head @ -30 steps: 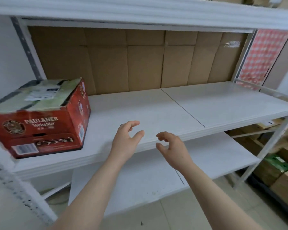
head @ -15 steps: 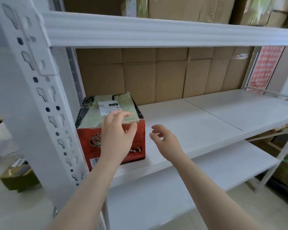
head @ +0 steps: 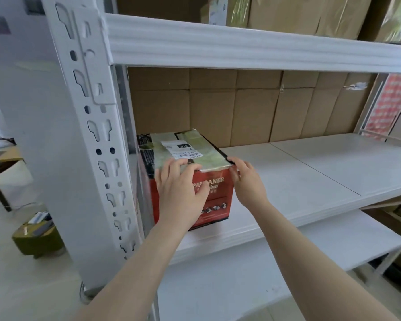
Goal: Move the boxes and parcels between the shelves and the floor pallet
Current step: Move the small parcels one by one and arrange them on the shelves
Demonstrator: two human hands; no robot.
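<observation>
Here, one red box on the shelf, left hand and right hand both gripping it

Going bare along both forearms right to the picture's lower edge; going bare too on the left hand and right hand, fingers and wrists alike.
</observation>
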